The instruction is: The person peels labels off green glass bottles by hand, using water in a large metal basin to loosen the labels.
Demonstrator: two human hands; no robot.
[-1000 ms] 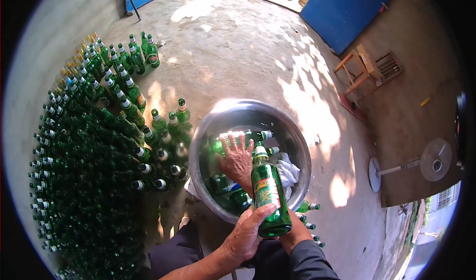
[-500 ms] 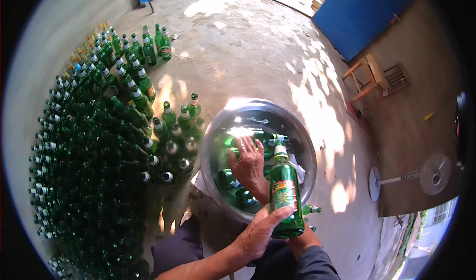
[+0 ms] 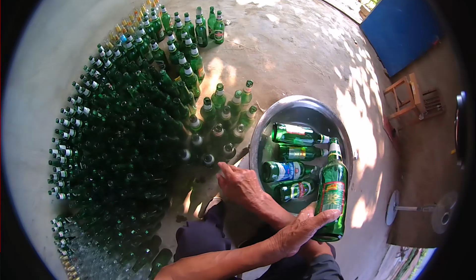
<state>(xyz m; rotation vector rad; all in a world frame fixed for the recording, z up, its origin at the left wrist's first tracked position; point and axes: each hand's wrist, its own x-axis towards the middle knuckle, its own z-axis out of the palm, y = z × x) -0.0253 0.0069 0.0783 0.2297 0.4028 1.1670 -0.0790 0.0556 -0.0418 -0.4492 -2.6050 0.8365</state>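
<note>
"what's in the grip?"

"a green bottle point(image 3: 333, 193), grasped in the left hand point(image 3: 296, 233), label up, tilted over the near side of a metal basin point(image 3: 254, 148). from my remote post, i count four more bottles point(image 3: 297, 134) lying on their sides inside the basin."

"and the right hand point(image 3: 243, 183)?"

"crossed beneath the left forearm, near green bottles standing point(image 3: 218, 99) on the concrete floor point(image 3: 282, 57). its fingers are partly hidden; i can't tell whether they are clenched or released, and i make out no bottle in them."

"how far along?"

"partway, i'd judge: one bottle is in hand and four are in the basin, so at least those five look unfinished. dense ranks stand beside the wall point(image 3: 64, 47), but i can't tell which of them have been handled."
</note>
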